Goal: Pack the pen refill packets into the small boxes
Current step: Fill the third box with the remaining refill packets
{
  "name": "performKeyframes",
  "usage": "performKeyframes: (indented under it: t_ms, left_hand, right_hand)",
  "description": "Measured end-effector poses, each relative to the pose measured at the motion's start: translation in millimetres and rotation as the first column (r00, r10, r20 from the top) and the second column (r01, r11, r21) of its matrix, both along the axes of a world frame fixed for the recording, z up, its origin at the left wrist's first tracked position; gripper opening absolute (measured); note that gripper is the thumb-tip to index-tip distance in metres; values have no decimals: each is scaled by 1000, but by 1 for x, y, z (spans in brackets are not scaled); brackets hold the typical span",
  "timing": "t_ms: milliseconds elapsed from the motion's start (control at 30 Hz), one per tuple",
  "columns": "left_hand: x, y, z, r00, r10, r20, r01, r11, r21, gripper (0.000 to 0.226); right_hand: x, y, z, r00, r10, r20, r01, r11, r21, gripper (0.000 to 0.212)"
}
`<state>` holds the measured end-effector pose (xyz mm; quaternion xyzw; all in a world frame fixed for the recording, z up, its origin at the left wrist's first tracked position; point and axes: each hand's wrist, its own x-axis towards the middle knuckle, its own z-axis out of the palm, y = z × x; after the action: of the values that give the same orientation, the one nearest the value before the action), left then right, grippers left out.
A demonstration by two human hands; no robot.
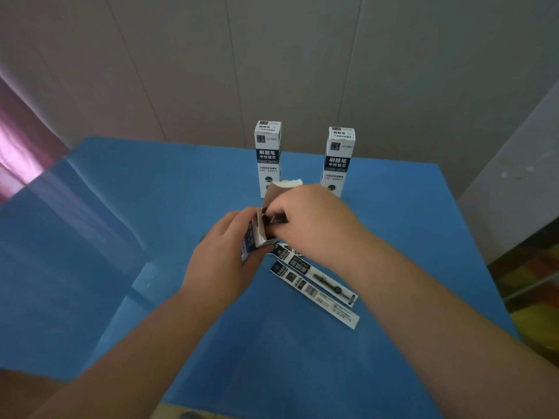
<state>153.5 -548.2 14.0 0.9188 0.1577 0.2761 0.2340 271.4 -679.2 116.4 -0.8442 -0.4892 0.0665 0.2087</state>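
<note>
Item: 1 small open box [257, 237], gripped upright in the left hand [220, 261] above the blue worktop [121, 237], mouth tilted toward the right hand [311, 222], whose fingers [276, 214] are curled at the opening on a dark packet end. 2 refill packets [314, 285] lie flat just below the right wrist, long axes running toward the lower right, so the right hand is nearer. 2 closed boxes [267, 158] stand behind.
</note>
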Motion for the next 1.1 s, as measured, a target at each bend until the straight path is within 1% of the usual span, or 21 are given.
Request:
performKeyframes:
  t_ms: [67, 167, 233, 300, 367, 433, 533, 567, 667, 733, 800, 833, 867, 933, 1000, 1033, 1067, 1100]
  left_hand:
    - [0, 0, -1, 1000, -8, 4, 7, 1000, 15, 41]
    - [-1, 0, -2, 1000, 3, 6, -3, 1000, 11, 39]
    - [-2, -1, -1, 1000, 6, -3, -6, 1000, -5, 39]
    - [-2, -1, 0, 1000, 17, -6, -17, 999, -32, 37]
    - [-1, -1, 3, 1000, 18, -13, -18, 998, -58, 39]
    - [-1, 0, 5, 1000, 9, -19, -10, 998, -68, 40]
    - [-1, -1, 7, 1000, 15, -25, -17, 998, -63, 38]
    - [-1, -2, 6, 999, 22, -30, -24, 998, -59, 38]
    - [2, -2, 6, 999, 34, -38, -36, 997, -63, 38]
    - [3, -2, 8, 998, 29, -49, -32, 997, -63, 40]
    - [2, -1, 10, 998, 36, -44, -39, 996, -81, 44]
    - [1, 1, 11, 998, 43, -38, -47, 994, -101, 45]
    - [0, 2, 10, 998, 51, -35, -55, 991, -124, 46]
    - [-3, 4, 8, 997, 64, -31, -69, 983, -170, 46]
    - [-4, 4, 8, 997, 69, -23, -72, 978, -198, 49]
    - [-5, 5, 7, 997, 70, -18, -72, 977, -202, 49]
    - [-6, 5, 7, 997, 70, -17, -72, 977, -202, 49]
    - [-6, 5, 7, 997, 72, -18, -74, 977, -202, 50]
  right_hand:
    - [1, -1, 4, 998, 16, 55, -15, 1000, -22, 7]
    - [1, 0, 6, 989, 10, 148, -14, 999, 30, 6]
    - [-1, 7, 4, 974, 25, 223, -18, 999, -33, 9]
    - [-2, 17, 1, 969, 34, 243, -7, 994, -111, 9]
    - [0, 21, 2, 966, 34, 257, 0, 991, -130, 8]
    - [4, 19, 6, 968, 42, 248, -15, 994, -112, 7]
    - [6, 8, 12, 989, 28, 145, -25, 999, -21, 4]
    - [4, 5, 12, 988, 21, 150, -21, 1000, -2, 4]
    - [0, 4, 8, 966, 21, 256, -26, 1000, 14, 7]
    - [5, 2, 7, 964, -14, 265, 1, 999, 47, 9]
    - [16, -5, 6, 971, -77, 226, 57, 994, 92, 17]
    - [21, -9, 6, 983, -97, 158, 79, 990, 116, 21]
    - [25, -13, 4, 993, -99, 59, 89, 985, 150, 24]
    - [29, -22, -4, 987, -82, -139, 115, 960, 256, 24]
    - [35, -30, -19, 963, -124, -239, 201, 922, 332, 23]
    - [39, -35, -28, 953, -165, -252, 239, 925, 296, 26]
    - [42, -39, -38, 946, -211, -244, 259, 948, 183, 34]
    - [44, -43, -49, 947, -241, -211, 247, 969, 2, 48]
